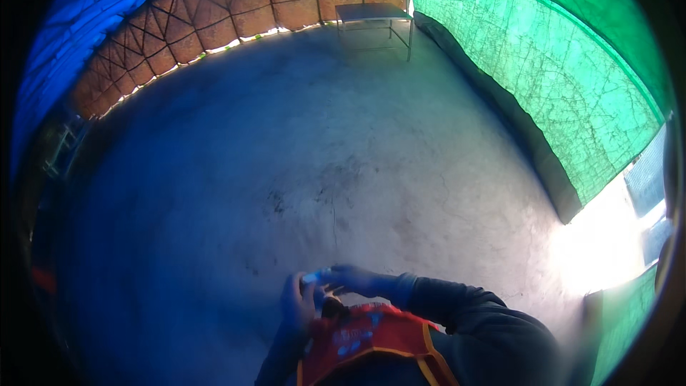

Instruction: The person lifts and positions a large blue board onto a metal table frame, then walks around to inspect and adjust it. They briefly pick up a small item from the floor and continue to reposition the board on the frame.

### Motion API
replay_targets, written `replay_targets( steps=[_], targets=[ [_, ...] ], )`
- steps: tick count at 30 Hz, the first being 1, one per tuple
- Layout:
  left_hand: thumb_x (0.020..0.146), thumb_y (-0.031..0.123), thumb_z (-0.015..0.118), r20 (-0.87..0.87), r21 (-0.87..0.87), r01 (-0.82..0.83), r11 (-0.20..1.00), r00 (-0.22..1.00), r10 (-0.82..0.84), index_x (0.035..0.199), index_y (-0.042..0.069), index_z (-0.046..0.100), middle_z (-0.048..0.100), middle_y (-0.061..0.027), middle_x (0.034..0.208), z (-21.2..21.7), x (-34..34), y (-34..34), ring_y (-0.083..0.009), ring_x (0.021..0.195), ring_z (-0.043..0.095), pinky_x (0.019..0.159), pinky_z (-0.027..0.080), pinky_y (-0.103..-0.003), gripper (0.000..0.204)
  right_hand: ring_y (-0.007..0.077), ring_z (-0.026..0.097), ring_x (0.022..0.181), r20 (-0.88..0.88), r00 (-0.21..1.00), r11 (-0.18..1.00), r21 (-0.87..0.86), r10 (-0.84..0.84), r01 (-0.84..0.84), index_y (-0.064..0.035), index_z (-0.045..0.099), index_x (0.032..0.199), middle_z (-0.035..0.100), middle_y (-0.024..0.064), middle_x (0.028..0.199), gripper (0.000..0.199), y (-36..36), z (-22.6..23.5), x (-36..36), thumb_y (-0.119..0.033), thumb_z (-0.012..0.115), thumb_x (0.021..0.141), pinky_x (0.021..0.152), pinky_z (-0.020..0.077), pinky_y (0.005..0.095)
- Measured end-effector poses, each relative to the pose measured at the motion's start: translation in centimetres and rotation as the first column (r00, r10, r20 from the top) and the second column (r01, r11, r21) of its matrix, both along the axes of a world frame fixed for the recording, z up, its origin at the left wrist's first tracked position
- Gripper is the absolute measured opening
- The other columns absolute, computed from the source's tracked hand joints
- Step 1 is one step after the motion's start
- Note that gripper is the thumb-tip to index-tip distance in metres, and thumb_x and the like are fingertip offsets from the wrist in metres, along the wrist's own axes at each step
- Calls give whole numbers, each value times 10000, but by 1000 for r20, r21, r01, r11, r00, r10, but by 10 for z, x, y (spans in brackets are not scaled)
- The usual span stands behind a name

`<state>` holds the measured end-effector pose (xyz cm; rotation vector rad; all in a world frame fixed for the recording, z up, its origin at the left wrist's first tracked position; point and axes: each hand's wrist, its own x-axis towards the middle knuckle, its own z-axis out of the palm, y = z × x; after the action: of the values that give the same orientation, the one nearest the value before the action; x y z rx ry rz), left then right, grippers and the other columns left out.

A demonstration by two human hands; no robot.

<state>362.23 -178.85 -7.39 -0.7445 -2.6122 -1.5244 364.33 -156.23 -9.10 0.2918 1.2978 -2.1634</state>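
Both my hands are close together in front of my body, low in the view. My left hand is raised with its fingers closed round a small pale object. From the other side, my right hand reaches across, its fingers bent against the same object. The object looks bright white-blue on the part that shows; the fingers cover the rest, so its kind cannot be made out. Just below the hands is the red vest with orange edging that I wear over dark sleeves.
A wide concrete floor with dark stains spreads ahead. At the far end stands a metal table. Brown sheeting on a metal frame closes the back; green sheeting hangs at the right, beside a bright opening.
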Motion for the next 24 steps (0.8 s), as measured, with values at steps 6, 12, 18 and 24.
replay_targets(
  steps=[6,12,18,24],
  targets=[
    [1033,152,665,-26,39,126,991,992,-125,1228,20,627,653,-136,1001,27,-260,68,-224,848,645,760,529,-371,239,208,632,1215,-110,986,981,133,-129,143,-49,593,1441,657,102,1296,532,56,44,-226,-388,682,1040,1069,501,363],
    [1036,139,665,-35,57,228,972,973,-226,1241,33,611,648,-96,970,6,-498,142,-176,829,631,732,517,-331,236,243,693,1086,-313,894,903,184,-320,387,-53,601,1437,679,155,1253,543,119,24,-442,-308,775,990,938,576,362],
    [1063,165,651,360,176,103,979,919,-161,1285,63,575,652,-43,1004,-36,-722,229,-113,851,621,717,509,-269,255,232,733,1022,-642,766,759,484,-30,435,-76,692,1325,743,138,1061,454,217,-64,-684,-291,823,947,907,586,378],
    [1063,208,670,594,320,-103,942,796,-115,1309,70,555,653,-53,1109,8,-908,306,-126,935,641,756,543,-279,304,155,658,1020,-624,775,820,495,104,289,-61,699,1273,718,96,1105,339,296,-28,-907,-136,798,958,850,562,368]
  ],
)
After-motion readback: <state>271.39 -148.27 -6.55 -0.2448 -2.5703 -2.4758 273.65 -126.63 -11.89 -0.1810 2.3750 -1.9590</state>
